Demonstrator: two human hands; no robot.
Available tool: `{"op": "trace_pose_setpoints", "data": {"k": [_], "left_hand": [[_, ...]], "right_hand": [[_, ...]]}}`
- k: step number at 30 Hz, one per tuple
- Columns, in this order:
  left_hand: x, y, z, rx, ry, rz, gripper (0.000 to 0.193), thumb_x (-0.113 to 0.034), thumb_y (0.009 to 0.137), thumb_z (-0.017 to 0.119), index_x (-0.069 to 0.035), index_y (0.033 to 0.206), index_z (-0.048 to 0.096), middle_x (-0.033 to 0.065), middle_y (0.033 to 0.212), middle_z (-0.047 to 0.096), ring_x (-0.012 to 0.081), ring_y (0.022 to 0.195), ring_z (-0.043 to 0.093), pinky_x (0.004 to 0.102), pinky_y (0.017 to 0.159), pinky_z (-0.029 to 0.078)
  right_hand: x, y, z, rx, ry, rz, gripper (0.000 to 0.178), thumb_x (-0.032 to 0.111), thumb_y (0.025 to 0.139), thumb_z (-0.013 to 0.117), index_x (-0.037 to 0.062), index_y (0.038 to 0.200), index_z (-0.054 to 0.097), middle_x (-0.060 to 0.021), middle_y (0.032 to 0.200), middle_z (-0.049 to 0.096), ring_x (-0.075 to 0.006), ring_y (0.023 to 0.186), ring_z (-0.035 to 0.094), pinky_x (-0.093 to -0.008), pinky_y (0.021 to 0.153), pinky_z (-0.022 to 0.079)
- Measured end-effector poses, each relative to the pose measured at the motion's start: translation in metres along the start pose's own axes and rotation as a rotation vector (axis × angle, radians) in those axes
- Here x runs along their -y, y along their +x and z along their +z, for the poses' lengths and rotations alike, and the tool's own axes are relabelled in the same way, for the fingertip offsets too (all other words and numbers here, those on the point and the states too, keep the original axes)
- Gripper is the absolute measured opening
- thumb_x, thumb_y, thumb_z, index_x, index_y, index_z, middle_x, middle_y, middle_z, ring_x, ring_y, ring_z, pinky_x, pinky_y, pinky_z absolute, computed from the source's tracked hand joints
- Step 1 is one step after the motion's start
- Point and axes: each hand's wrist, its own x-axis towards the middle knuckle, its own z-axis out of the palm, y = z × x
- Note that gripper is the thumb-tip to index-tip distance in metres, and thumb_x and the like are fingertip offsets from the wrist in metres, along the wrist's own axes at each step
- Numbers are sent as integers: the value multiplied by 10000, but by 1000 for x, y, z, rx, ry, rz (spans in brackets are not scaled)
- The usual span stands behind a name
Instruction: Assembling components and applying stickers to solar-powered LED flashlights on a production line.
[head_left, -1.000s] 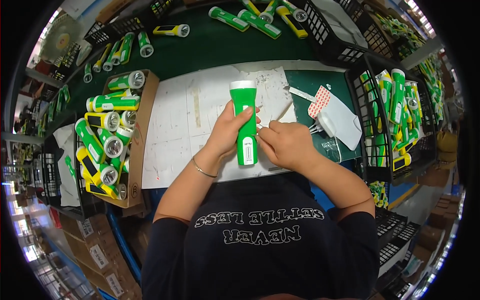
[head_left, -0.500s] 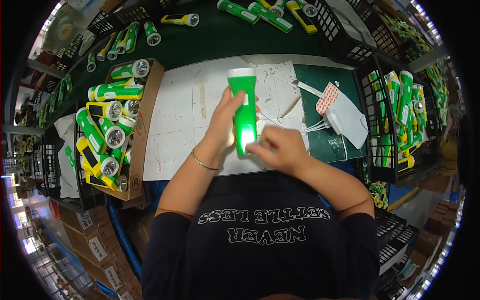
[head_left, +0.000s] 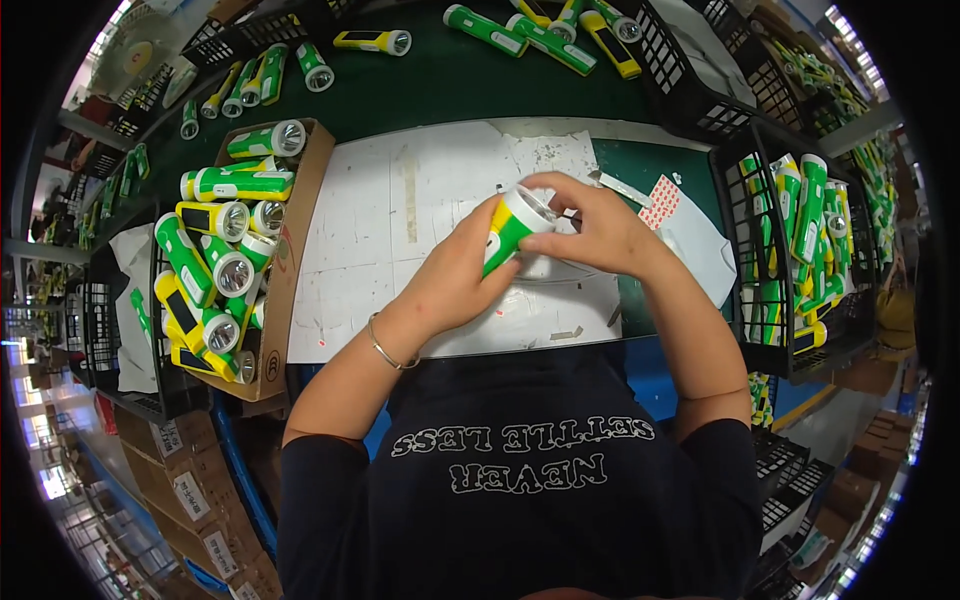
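My left hand [head_left: 452,275] is wrapped around the body of a green and yellow flashlight [head_left: 507,232] with a white head. The flashlight is tilted, its clear lens end turned up toward the right. At that end my right hand [head_left: 603,228] curves round the white rim, thumb on the near side and fingers on the far side. Both hands are above a white work sheet [head_left: 360,220]. Most of the flashlight's lower body is hidden by my left hand.
A cardboard box [head_left: 308,185] full of flashlights stands at the left. A black crate [head_left: 735,215] at the right holds several more. Others lie on the green table [head_left: 430,85] farther back. A red-patterned sticker sheet [head_left: 660,203] is near my right forearm, with thin white cables [head_left: 565,270] beside the hand.
The flashlight has been turned from upright with its head away to tilted, lens upward and rightward. My right hand has moved from its tail to its head. The glow on its body is gone.
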Motion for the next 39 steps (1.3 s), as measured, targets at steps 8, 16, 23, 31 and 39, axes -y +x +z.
{"op": "trace_pose_setpoints", "data": {"k": [8, 16, 23, 31, 39], "left_hand": [[-2, -18, -63, 202, 504, -108, 400, -130, 692, 638, -37, 1072, 555, 149, 959, 594, 315, 888, 587, 379, 776, 486], [8, -6, -43, 285, 216, -82, 467, -164, 737, 662, -3, 1144, 500, 176, 944, 608, 296, 844, 612, 350, 752, 481], [44, 2, -22, 77, -273, -442, 659, -235, 760, 672, 23, 1273, 348, 206, 1104, 551, 270, 1012, 562, 338, 868, 445], [54, 3, -7, -131, -207, -415, 672, -238, 756, 691, 18, 1270, 343, 181, 1096, 547, 241, 1001, 556, 322, 861, 447], [32, 8, 6, -55, -248, -355, 658, -214, 747, 695, 11, 1263, 354, 155, 1055, 565, 224, 972, 563, 322, 835, 455]], "right_hand": [[-20, -7, -17, 136, 222, 54, 688, 144, 582, 821, 108, 1196, 513, 30, 933, 470, -13, 737, 410, -147, 566, 316], [-13, 7, 16, 98, 404, 40, 602, 74, 655, 755, 107, 1200, 500, 27, 908, 530, 8, 576, 303, -139, 504, 270], [-62, 35, 74, -203, -574, 41, 317, 330, 789, 631, 114, 1012, 570, -90, 1010, 596, -292, 771, 613, -394, 668, 496], [-55, 25, 57, -106, 536, 76, 191, 171, 866, 606, -10, 909, 563, -22, 746, 603, -60, 693, 559, -212, 636, 448], [-29, 5, 43, -171, 266, 87, 241, 233, 869, 593, -4, 896, 628, -28, 674, 593, -55, 610, 510, -226, 558, 416]]}}
